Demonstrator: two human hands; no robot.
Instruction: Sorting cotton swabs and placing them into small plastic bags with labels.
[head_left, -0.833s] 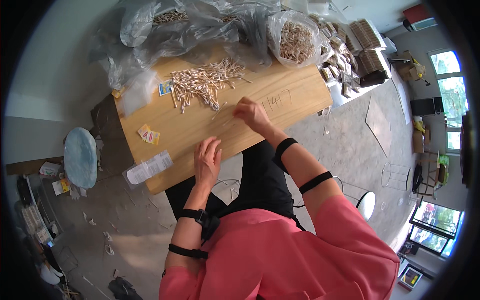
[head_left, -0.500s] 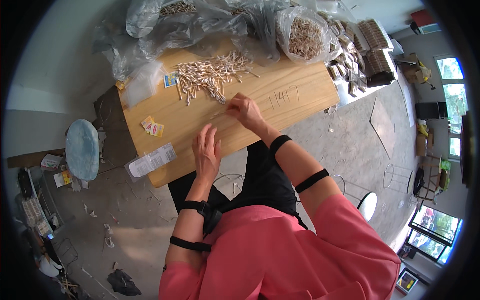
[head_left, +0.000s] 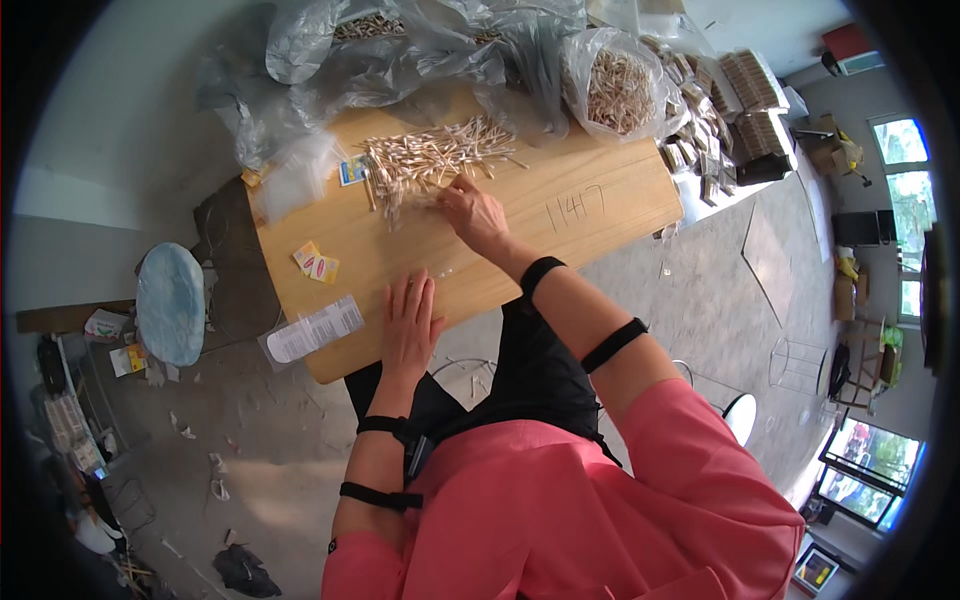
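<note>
A loose heap of cotton swabs point(head_left: 440, 148) with wooden sticks lies on the far part of the wooden table point(head_left: 520, 235). My right hand point(head_left: 472, 212) is at the heap's near edge, its fingers curled together. Just left of those fingertips, several swabs are smeared by motion, and what the fingers hold is hidden. My left hand point(head_left: 408, 318) rests palm down near the table's front edge, fingers stretched out, holding nothing. A small, pale, faint thing lies on the wood beside its fingertips.
Clear plastic sleeves point(head_left: 298, 180) and a blue card point(head_left: 352, 171) lie left of the heap. Yellow-and-white cards point(head_left: 316, 262) and a printed label sheet point(head_left: 318, 330) lie nearer. Behind are plastic bags, one full of swabs point(head_left: 618, 92), and stacked packs point(head_left: 755, 85). A blue stool point(head_left: 170, 303) stands left.
My right hand has moved up and slightly left to the swab heap, and swabs at its near edge are stirred. My left hand has lowered flat onto the table. The view has shifted slightly.
</note>
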